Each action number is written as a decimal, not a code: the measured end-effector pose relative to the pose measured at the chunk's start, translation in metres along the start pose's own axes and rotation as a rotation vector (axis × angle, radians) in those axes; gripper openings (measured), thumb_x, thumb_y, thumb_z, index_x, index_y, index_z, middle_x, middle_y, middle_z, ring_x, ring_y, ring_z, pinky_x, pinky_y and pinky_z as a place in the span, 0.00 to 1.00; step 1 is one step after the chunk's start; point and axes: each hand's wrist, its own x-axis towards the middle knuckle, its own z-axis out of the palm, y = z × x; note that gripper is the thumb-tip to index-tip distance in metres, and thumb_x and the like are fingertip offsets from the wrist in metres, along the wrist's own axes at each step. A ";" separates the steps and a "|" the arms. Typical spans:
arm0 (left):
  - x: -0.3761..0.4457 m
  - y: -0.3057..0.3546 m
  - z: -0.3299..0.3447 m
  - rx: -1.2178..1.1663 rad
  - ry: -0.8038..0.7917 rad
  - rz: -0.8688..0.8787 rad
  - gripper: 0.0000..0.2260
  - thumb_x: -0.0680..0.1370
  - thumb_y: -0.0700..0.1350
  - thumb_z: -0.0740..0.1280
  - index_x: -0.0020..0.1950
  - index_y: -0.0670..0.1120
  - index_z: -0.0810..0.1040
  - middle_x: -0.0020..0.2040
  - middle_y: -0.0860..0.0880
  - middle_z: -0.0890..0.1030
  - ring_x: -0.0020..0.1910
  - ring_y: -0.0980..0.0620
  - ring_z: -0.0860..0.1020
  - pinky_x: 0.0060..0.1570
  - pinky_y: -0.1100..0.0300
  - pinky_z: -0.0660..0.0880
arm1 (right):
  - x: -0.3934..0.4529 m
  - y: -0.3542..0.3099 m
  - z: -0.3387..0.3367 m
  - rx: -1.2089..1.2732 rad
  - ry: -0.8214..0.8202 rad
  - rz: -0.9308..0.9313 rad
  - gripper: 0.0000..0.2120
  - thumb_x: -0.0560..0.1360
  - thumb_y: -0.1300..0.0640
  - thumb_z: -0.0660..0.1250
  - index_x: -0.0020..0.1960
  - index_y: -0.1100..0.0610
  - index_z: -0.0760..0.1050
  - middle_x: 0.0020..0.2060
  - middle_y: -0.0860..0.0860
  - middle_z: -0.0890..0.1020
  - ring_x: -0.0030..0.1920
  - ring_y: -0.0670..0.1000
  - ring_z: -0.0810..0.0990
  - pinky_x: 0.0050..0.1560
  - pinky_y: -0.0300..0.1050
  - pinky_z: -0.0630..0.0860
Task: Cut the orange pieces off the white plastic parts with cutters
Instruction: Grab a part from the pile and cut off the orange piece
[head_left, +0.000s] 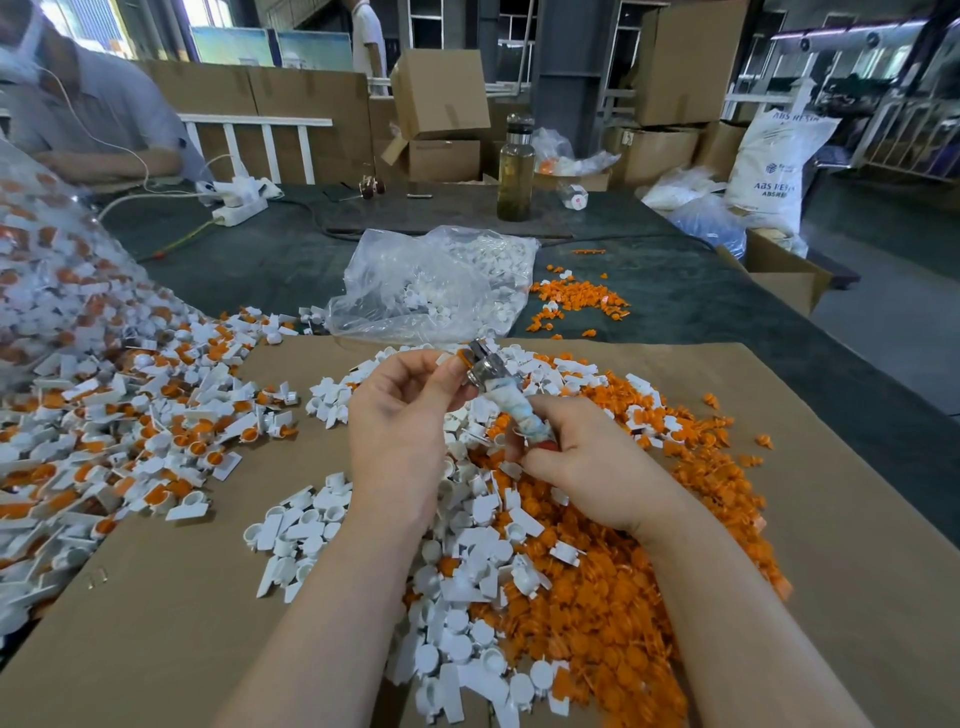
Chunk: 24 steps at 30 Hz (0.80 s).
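Observation:
My right hand (587, 457) grips the cloth-wrapped handles of the cutters (498, 384), whose metal jaws point up and away. My left hand (400, 410) pinches a small white part with an orange piece (460, 357) and holds it right at the jaws. Below my hands lies a heap of cut orange pieces (613, 571) on the right, with cut white parts (467, 597) beside it. A large heap of uncut white-and-orange parts (130, 415) spreads on the left.
Brown cardboard (831, 519) covers the near table. A clear bag of white parts (441, 286) and more orange scraps (576, 301) lie behind it. Farther back stand a bottle (515, 171), a power strip (239, 210) and cartons. A seated person (88, 114) is at the far left.

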 end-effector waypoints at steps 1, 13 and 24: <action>0.000 0.000 0.000 0.000 0.000 -0.003 0.05 0.77 0.35 0.69 0.42 0.42 0.79 0.31 0.55 0.81 0.30 0.59 0.79 0.36 0.68 0.76 | 0.000 0.001 0.000 -0.002 0.000 0.000 0.12 0.73 0.65 0.66 0.40 0.48 0.74 0.38 0.48 0.81 0.37 0.50 0.78 0.38 0.47 0.73; 0.017 0.006 -0.025 -0.259 0.215 -0.319 0.05 0.78 0.40 0.68 0.52 0.42 0.80 0.44 0.47 0.87 0.43 0.54 0.85 0.42 0.64 0.81 | 0.003 0.012 0.002 -0.136 0.152 -0.007 0.02 0.74 0.55 0.67 0.47 0.52 0.75 0.37 0.48 0.78 0.36 0.48 0.75 0.36 0.49 0.72; 0.049 0.006 -0.094 -0.894 0.568 -0.371 0.08 0.84 0.41 0.57 0.53 0.41 0.76 0.45 0.49 0.86 0.43 0.57 0.85 0.41 0.63 0.81 | 0.007 0.043 -0.011 -0.376 0.469 0.367 0.10 0.74 0.53 0.65 0.35 0.52 0.70 0.29 0.48 0.75 0.30 0.47 0.73 0.26 0.40 0.61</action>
